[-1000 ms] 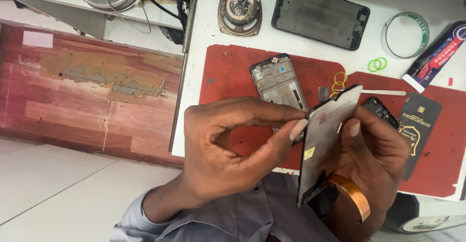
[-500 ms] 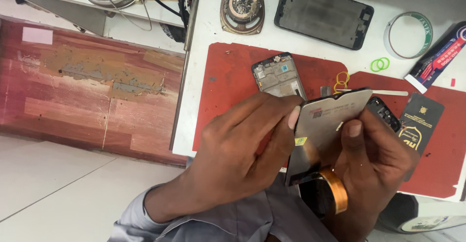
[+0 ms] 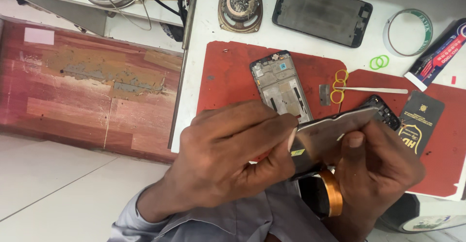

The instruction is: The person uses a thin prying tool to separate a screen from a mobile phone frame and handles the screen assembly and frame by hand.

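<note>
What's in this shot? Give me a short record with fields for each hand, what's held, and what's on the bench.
left hand: fingers pinch the left edge of the screen panel
right hand: holds the panel's right side, thumb on its face
panel: tilted, held above the red mat, orange ribbon cable hanging below
on mat: phone frame, yellow bands, black card
on white bench: speaker, black phone frame, tape roll, green bands, glue tube
</note>
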